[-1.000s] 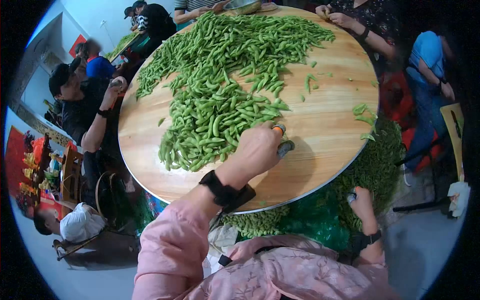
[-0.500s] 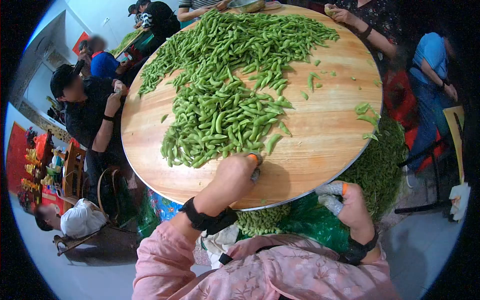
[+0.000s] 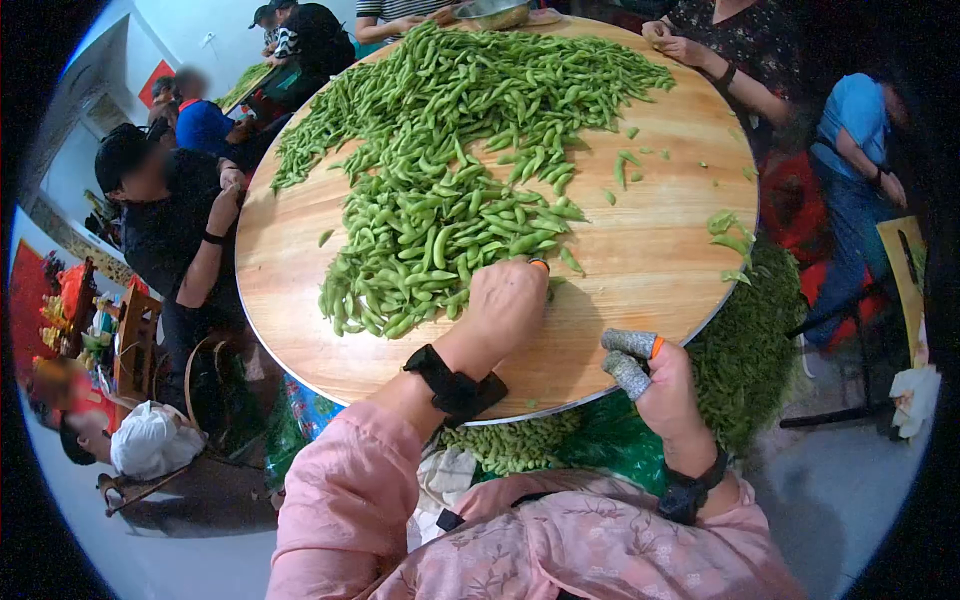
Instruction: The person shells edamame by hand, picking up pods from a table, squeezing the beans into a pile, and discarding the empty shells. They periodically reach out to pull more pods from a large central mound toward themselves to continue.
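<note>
Green edamame pods (image 3: 440, 235) lie heaped on a round wooden table (image 3: 640, 250). My left hand (image 3: 508, 298) is at the near right edge of the heap, its fingers curled down and mostly hidden behind the back of the hand. A single edamame pod (image 3: 556, 284) shows partly beside those fingertips, and the fingers appear closed on it. My right hand (image 3: 660, 385) is over the table's near right rim. Grey finger covers (image 3: 628, 340) with orange bands sit on its thumb and a finger, which are pinched together with nothing visible between them.
Loose pods and scraps (image 3: 730, 235) lie at the table's right side. Below the rim are a pile of greens (image 3: 745, 350) and shelled beans (image 3: 515, 442) by green plastic. A metal bowl (image 3: 492, 14) stands at the far edge. Other people sit around the table.
My left hand has moved forward and right, onto a lone pod near the heap. My right hand has risen and shifted left, from beside the rim to over it.
</note>
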